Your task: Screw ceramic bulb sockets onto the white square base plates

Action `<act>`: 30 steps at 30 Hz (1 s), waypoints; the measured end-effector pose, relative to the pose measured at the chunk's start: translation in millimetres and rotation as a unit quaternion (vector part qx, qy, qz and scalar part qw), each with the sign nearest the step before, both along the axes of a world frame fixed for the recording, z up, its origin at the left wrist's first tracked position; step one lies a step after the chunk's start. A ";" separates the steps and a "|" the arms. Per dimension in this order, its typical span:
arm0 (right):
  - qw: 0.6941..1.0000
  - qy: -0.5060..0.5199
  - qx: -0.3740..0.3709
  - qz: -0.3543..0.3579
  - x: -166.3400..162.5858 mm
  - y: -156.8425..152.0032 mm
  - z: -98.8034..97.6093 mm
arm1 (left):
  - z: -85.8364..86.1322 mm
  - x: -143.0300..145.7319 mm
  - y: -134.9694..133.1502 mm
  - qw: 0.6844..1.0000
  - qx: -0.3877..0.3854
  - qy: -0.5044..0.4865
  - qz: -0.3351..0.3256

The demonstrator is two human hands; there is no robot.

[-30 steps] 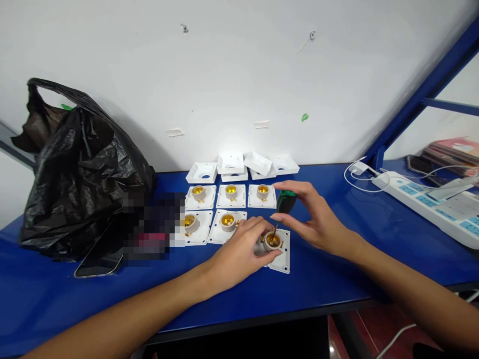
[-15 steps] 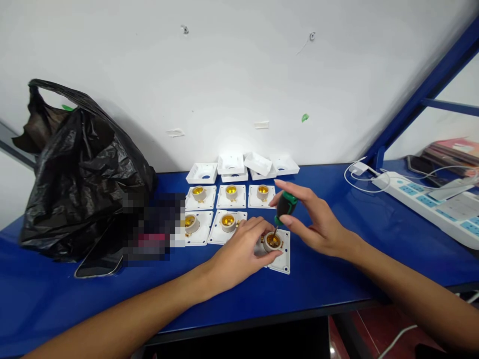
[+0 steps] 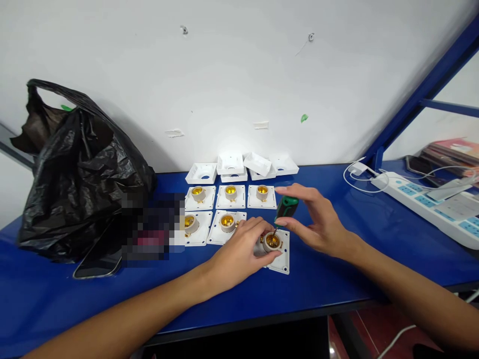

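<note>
My right hand [image 3: 305, 214] grips a small screwdriver [image 3: 287, 209] with a green and black handle. Its shaft points down into the gold-lined cup of a lamp socket [image 3: 272, 242]. That socket sits on a square white base plate [image 3: 281, 263] on the blue table. Thumb and fingers of my left hand [image 3: 249, 247] close around the socket from the left, holding it against the plate. Beyond my left hand, similar sockets on white plates lie in two rows, among them a front one [image 3: 227, 222] and a back one [image 3: 262, 193]. The screwdriver's tip is hidden inside the cup.
White square covers [image 3: 231, 164] stand along the wall. A black plastic bag [image 3: 86, 169] and a dark phone [image 3: 98, 257] lie at the left, beside a blurred-out patch. At the right are a power strip [image 3: 430, 202] with white cables and a blue metal frame [image 3: 419, 99].
My right thumb and fingers have shifted slightly on the screwdriver handle, which appears turned a little. My left hand stays in place on the socket.
</note>
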State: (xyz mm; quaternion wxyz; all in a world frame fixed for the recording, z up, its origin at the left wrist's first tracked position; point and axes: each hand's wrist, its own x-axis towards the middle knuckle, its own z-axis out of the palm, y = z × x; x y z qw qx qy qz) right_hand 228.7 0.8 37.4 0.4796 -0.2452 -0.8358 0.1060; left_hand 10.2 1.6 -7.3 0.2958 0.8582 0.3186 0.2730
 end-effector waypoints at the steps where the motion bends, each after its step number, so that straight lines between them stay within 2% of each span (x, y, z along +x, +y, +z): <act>1: 1.000 0.015 0.010 -0.006 0.0 0.3 0.0 | 0.3 0.1 -0.2 1.000 0.000 -0.001 0.001; 3: 1.000 0.012 0.013 -0.011 0.0 0.8 1.1 | 0.8 0.3 -0.4 1.000 -0.001 -0.002 0.002; 8: 0.999 -0.033 -0.039 0.019 0.7 0.7 4.7 | 1.6 0.5 -0.2 1.000 -0.006 0.000 0.001; 13: 1.000 -0.010 0.005 -0.006 0.8 1.0 2.2 | 0.9 0.0 0.1 1.000 -0.008 0.003 0.001; 18: 0.998 -0.037 -0.042 -0.003 1.3 0.0 2.0 | 0.7 -0.2 0.3 1.000 -0.009 0.005 -0.001; 23: 0.999 -0.028 -0.030 -0.018 1.6 -2.0 2.9 | 1.1 0.0 -0.3 1.000 -0.006 0.005 0.001; 27: 0.997 -0.027 -0.074 -0.011 -2.3 -1.8 3.8 | 1.1 -0.2 0.0 1.000 -0.008 0.008 0.002; 30: 0.998 0.001 -0.040 -0.046 -5.5 -0.8 2.2 | 1.5 -0.6 0.3 1.000 -0.010 0.010 0.000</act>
